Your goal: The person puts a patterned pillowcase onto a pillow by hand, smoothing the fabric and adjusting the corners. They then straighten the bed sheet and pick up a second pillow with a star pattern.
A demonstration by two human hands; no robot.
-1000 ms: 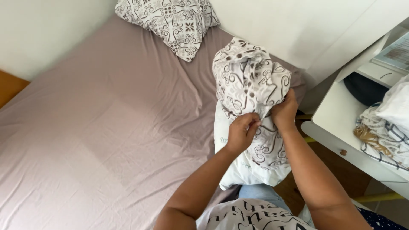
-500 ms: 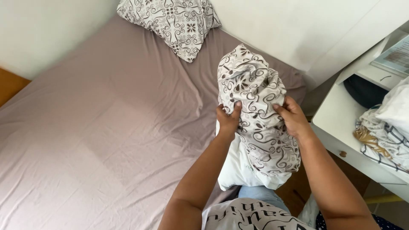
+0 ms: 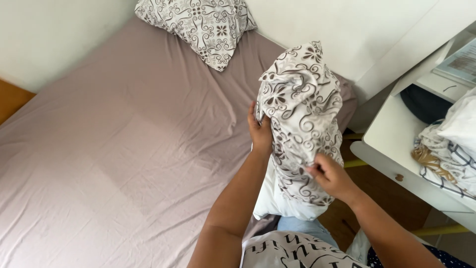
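Left hand (image 3: 260,130) grips the left edge of the patterned pillowcase (image 3: 300,114); right hand (image 3: 331,174) pinches its lower front. White pillow (image 3: 272,201) sticks out below, held upright over the bed's (image 3: 124,149) right edge. 1 more patterned pillow (image 3: 198,25) lies far, white desk (image 3: 396,144) at right.

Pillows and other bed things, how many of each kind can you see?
Pillows: 2, the pillow being covered, held by the left hand and right hand, and the covered pillow at the head of the bed
Patterned pillowcases: 2, one half on, one on the far pillow
Bed sheets: 1, mauve
Total: 5
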